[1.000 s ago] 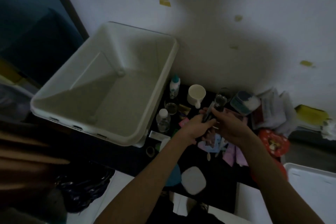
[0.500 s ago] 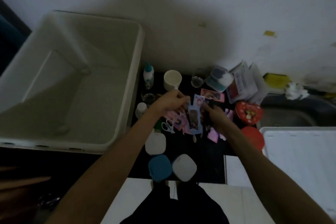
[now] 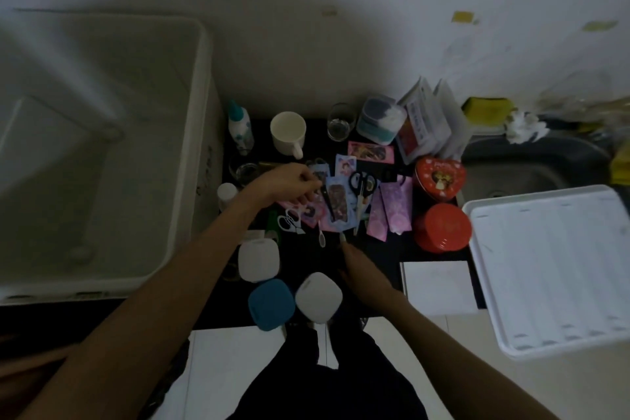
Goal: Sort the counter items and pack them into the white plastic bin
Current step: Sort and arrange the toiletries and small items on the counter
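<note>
The white plastic bin (image 3: 201,112) stands on the left with nothing in it. To its right the dark counter is strewn with picture cards (image 3: 341,211), purple pouches (image 3: 392,208), black scissors (image 3: 362,185), small white scissors (image 3: 289,220), a white mug (image 3: 288,133) and a drop bottle (image 3: 240,128). My left hand (image 3: 289,184) hovers over the cards, its fingers pinched at the top end of a thin dark stick (image 3: 329,204). My right hand (image 3: 361,266) lies nearer the front edge. Its fingers are held together, pointing at a tiny pale piece (image 3: 342,238).
Two white cases (image 3: 257,259) (image 3: 318,297) and a blue case (image 3: 271,303) sit at the front edge. A heart tin (image 3: 439,179) and a round red tin (image 3: 443,227) stand on the right. Beyond them are a sink (image 3: 531,177) and a white tray (image 3: 552,266). A glass (image 3: 337,124) and a swab box (image 3: 380,123) stand by the wall.
A second ago both hands held a dark object together above the clutter. Now they are apart: the left hand is low over the cards and the right hand has drawn back toward the front edge.
</note>
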The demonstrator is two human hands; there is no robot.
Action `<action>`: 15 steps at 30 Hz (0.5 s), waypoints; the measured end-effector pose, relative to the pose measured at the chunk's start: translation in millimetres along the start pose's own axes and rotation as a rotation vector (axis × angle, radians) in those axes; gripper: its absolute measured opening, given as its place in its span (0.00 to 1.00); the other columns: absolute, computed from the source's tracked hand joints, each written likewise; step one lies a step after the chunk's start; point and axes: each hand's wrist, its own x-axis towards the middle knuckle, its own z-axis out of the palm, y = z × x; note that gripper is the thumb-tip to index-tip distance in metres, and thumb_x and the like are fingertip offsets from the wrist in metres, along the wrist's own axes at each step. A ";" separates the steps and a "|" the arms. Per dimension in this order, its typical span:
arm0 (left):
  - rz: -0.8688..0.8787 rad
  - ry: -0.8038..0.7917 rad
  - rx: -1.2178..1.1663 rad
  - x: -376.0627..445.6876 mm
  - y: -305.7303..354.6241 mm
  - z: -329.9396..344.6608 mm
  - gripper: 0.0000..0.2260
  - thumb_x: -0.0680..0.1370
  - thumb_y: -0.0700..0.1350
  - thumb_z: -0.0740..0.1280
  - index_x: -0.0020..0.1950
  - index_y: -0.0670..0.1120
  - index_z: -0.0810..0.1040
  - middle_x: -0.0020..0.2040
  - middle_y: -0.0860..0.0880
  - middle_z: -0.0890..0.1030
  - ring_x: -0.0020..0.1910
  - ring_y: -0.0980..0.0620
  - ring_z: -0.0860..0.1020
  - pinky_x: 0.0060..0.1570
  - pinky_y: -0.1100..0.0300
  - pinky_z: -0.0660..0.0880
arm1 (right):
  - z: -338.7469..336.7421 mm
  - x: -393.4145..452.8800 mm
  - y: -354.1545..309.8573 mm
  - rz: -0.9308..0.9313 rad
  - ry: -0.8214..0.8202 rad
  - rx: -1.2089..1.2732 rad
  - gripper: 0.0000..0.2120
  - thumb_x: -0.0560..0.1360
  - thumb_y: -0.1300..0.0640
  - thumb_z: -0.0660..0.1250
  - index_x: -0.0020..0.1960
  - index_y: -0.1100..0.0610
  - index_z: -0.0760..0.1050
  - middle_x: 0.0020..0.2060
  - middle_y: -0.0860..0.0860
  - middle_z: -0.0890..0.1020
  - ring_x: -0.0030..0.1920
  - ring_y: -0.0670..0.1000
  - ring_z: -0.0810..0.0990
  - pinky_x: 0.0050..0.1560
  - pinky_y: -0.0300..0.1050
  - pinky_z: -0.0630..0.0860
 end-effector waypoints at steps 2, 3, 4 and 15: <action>0.019 -0.027 0.012 -1.4 2.6 1.8 0.14 0.82 0.49 0.62 0.59 0.41 0.77 0.51 0.44 0.84 0.50 0.46 0.83 0.56 0.49 0.79 | 3.3 -1.7 2.3 -0.038 0.025 -0.058 0.21 0.78 0.61 0.63 0.70 0.60 0.66 0.61 0.56 0.75 0.60 0.55 0.75 0.59 0.46 0.73; 0.028 -0.033 0.017 -1.7 3.6 2.4 0.14 0.82 0.49 0.62 0.59 0.40 0.77 0.51 0.44 0.84 0.50 0.46 0.83 0.56 0.49 0.79 | 3.3 -2.4 2.7 -0.061 0.046 -0.083 0.19 0.77 0.61 0.63 0.68 0.59 0.68 0.61 0.55 0.74 0.60 0.54 0.74 0.59 0.46 0.73; 0.032 -0.036 0.022 -1.7 4.3 2.8 0.14 0.82 0.49 0.62 0.59 0.41 0.77 0.51 0.44 0.84 0.50 0.46 0.83 0.56 0.49 0.79 | 4.2 -2.5 4.5 -0.080 0.064 -0.104 0.19 0.77 0.62 0.64 0.68 0.58 0.69 0.63 0.55 0.73 0.60 0.54 0.73 0.60 0.46 0.73; 0.031 0.010 0.050 2.0 1.7 0.4 0.11 0.82 0.48 0.63 0.57 0.41 0.77 0.47 0.45 0.84 0.47 0.48 0.83 0.52 0.52 0.81 | 5.3 -12.0 18.1 -0.197 0.149 -0.103 0.26 0.74 0.59 0.69 0.70 0.54 0.68 0.64 0.51 0.73 0.63 0.52 0.73 0.62 0.43 0.72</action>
